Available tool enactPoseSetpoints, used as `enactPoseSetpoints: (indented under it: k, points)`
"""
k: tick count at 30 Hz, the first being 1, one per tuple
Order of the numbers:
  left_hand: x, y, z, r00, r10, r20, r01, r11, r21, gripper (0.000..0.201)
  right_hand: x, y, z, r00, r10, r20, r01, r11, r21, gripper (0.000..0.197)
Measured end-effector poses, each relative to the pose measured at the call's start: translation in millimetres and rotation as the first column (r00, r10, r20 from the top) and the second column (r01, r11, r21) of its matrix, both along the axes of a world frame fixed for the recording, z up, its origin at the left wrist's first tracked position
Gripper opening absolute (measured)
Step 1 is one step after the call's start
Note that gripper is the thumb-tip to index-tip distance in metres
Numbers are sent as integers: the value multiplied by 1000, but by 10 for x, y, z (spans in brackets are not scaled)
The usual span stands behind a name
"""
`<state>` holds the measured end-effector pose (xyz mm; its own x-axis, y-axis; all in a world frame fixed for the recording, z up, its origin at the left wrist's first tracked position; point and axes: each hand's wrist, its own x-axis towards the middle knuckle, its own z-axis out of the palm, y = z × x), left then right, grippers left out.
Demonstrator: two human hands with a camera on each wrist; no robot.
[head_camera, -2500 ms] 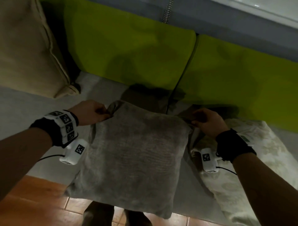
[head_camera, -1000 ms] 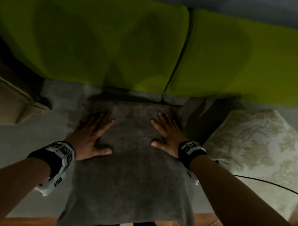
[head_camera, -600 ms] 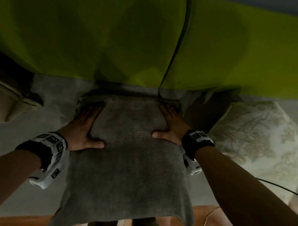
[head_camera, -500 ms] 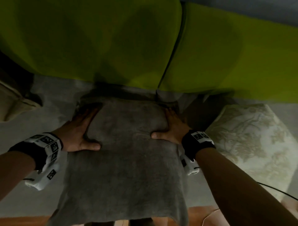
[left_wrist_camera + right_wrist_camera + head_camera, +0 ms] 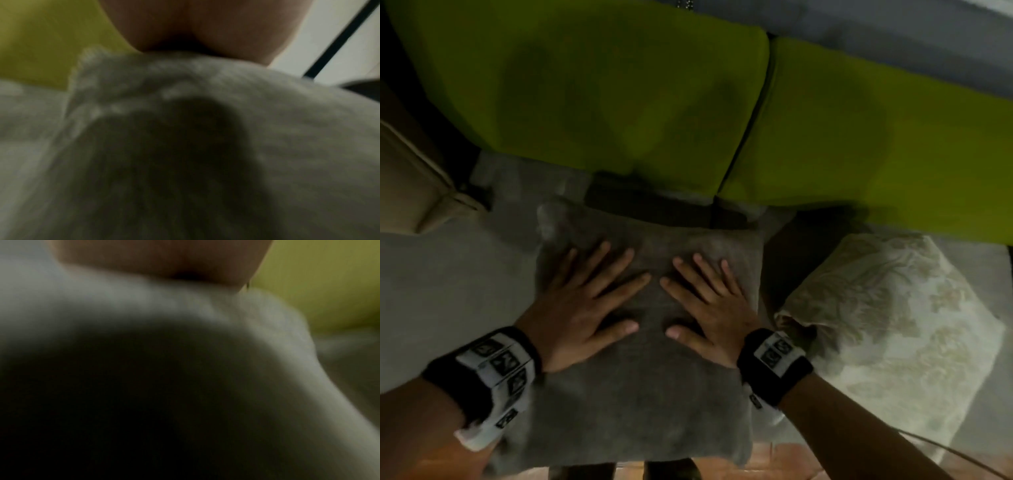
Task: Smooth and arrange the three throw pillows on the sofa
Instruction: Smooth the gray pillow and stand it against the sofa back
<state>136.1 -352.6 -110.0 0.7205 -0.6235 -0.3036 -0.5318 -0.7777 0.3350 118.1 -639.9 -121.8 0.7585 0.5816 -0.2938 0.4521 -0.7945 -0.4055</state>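
Observation:
A grey textured pillow (image 5: 640,404) lies flat on the grey sofa seat (image 5: 441,274) in the head view. My left hand (image 5: 589,298) and right hand (image 5: 705,301) both press flat on its far half, fingers spread and straight, index tips close together. A cream floral pillow (image 5: 893,318) lies to the right on the seat. A beige pillow (image 5: 410,178) leans at the far left. Both wrist views are blurred: the left shows the grey pillow (image 5: 205,146) under my palm (image 5: 205,24), the right shows the grey pillow (image 5: 267,321) under my palm (image 5: 164,256).
Two lime-green back cushions (image 5: 602,96) (image 5: 876,144) stand behind the seat, with a seam between them. The grey pillow overhangs the seat's front edge above a wooden floor (image 5: 791,459). A thin cable (image 5: 945,448) runs at the lower right.
My hands slid from the pillow's far side edges inward to its middle and now lie flat with fingers spread. Earlier still, they gripped its two far corners.

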Motion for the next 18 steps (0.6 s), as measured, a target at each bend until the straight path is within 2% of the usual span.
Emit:
enactPoseSetpoints:
  k: [2,4,8,12,15,17,18]
  points:
    - [-101,21,-118,992,76,-103,-63,990,124,74,1,-5,-175,995,-22,-100,12,996,-93,76]
    - [-34,69,-238,973,181,-141,-157,973,166,77,91,-38,-312,979,-101,-175,75,986,-149,78]
    - [79,197,-350,930,278,-240,-221,945,240,87,204,-185,-453,922,-241,-303,183,961,-209,88]
    - [62,524,-281,816,446,-367,-343,886,313,102,215,-327,-408,851,-345,-396,270,934,-232,108]
    - [-36,730,-128,725,584,-366,-430,798,422,108,178,-406,-222,768,-531,-358,434,842,-320,121]
    - [-149,763,1,693,667,-275,-553,736,391,114,9,-457,3,743,-629,-230,579,776,-251,109]
    - [-236,716,70,696,688,-205,-629,722,288,110,-117,-449,147,756,-638,-143,623,769,-143,97]
